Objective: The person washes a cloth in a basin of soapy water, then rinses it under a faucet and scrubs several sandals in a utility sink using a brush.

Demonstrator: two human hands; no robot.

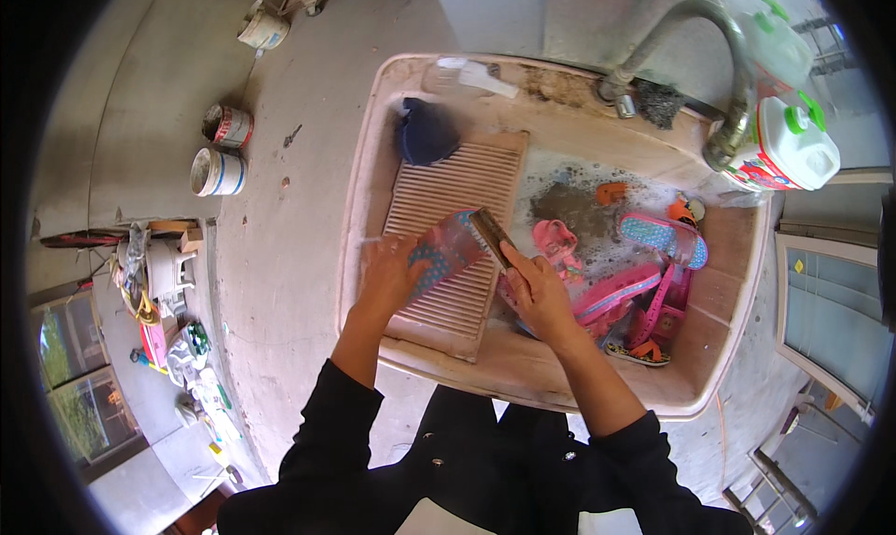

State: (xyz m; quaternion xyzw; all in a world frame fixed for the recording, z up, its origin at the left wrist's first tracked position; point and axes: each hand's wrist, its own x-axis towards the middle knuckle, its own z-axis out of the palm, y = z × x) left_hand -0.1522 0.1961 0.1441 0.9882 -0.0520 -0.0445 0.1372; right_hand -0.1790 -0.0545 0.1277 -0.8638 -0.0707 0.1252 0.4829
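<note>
My left hand (392, 272) grips a blue polka-dot slide sandal (437, 258) with a clear pinkish strap, over the ribbed washboard (448, 185) of a laundry sink. In my right hand (535, 286) is a scrubbing brush (492, 237) with a brown back, its bristles at the sandal's strap. Soapy water (574, 199) fills the basin on the right. In it lie a pink clog (555, 238), a matching blue dotted slide (658, 239), a pink-soled sandal (616, 297), an orange-strapped flip-flop (638, 353) and other footwear. A dark blue cloth (425, 132) rests on the washboard's far left corner.
A curved metal faucet (735, 66) rises at the sink's back right, beside a steel wool pad (658, 104). A white detergent jug (791, 143) with a green cap stands at the right corner. Paint buckets (218, 172) are on the concrete floor to the left.
</note>
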